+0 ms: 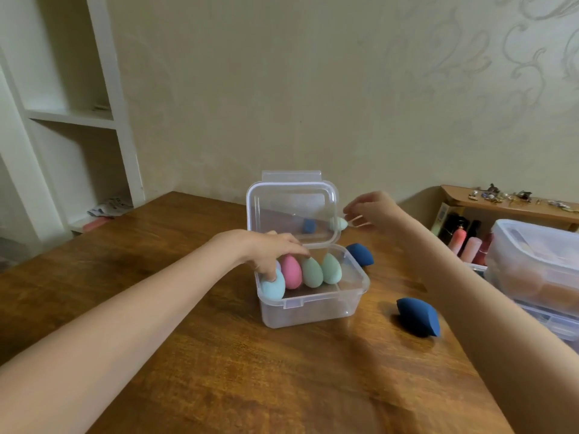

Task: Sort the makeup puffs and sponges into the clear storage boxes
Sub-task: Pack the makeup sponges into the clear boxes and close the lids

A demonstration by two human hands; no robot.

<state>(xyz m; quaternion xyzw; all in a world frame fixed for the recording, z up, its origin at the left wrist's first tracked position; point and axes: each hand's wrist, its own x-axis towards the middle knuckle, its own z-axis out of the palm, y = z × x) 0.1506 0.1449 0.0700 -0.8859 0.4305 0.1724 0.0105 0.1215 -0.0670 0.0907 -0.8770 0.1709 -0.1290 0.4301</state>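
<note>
Sponges are standing in a row in the clear box (313, 311) on the bench (219, 355). My left hand (275, 249) is pressing the light blue sponge (273, 286) down so it fits. My right hand (372, 208) is pinching a mint sponge (340, 223) to bring next. Two navy sponges (418, 316) are waiting beside the box.

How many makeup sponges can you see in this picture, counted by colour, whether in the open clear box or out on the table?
Light blue sponge, in the box: 1
Pink sponge, in the box: 1
Green sponges, in the box: 2
Pale mint sponge, behind the lid: 1
Dark blue sponges, on the table: 2
Small blue piece seen through the lid: 1
Total: 8
</note>
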